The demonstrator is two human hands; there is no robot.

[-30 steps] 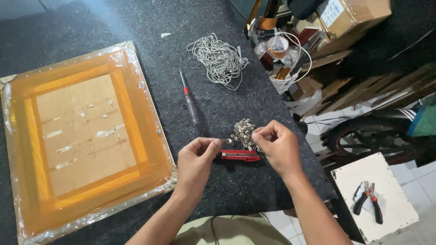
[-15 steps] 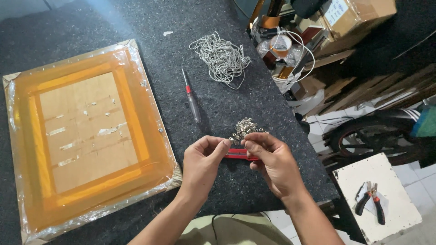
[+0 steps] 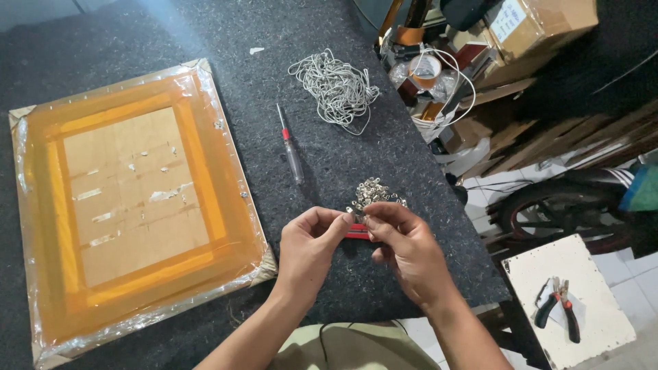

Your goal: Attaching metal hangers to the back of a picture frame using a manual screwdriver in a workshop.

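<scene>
- Dark felt table [image 3: 205,41], everything placed relative to it.
- Big orange frame [image 3: 133,205] wrapped in clear film, flat on left half of table.
- Tangle of silvery chain [image 3: 336,85] at far middle of table.
- Red-and-clear screwdriver [image 3: 290,142] just nearer than chain, well apart from both hands.
- Off right edge of table: boxes, tape roll [image 3: 425,68], wheel [image 3: 555,212], white board with pliers [image 3: 558,316] on floor.
- Left hand [image 3: 308,250] and right hand [image 3: 404,250] meeting at near-right of table, fingertips pressed together, pinching something tiny; too small to identify.
- Red tool [image 3: 356,231] on table directly under the fingertips, mostly hidden.
- Pile of small metal rings [image 3: 373,193] just beyond the fingertips, close to right edge of table.
- Likely risk: pinched piece slipping, lost in felt or over the edge.
- Likely risk: right wrist brushing pile, rings scattering to floor.
- Nothing blocking the hands; frame and screwdriver out of reach path.
</scene>
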